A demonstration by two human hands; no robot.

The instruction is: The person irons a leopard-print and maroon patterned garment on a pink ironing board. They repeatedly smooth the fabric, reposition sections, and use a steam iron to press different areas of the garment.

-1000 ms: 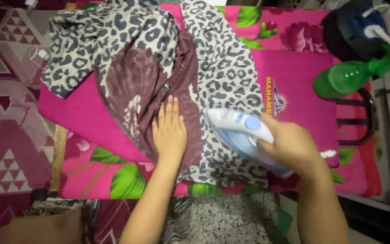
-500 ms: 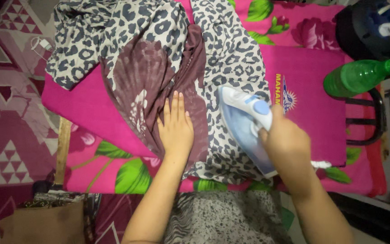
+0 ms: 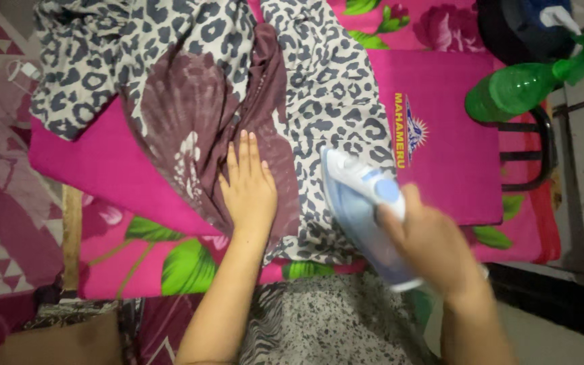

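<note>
Leopard-print garment (image 3: 332, 101) w/ maroon lining is lying spread open on the pink board; blue-white iron (image 3: 363, 216) is sitting soleplate-down on its right side, pointing away.

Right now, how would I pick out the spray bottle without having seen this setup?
Start at the pink ironing surface where the leopard-print garment lies. Look past its far right edge, beyond the right hand on the blue-and-white iron. The spray bottle is the only translucent green thing there.
</note>
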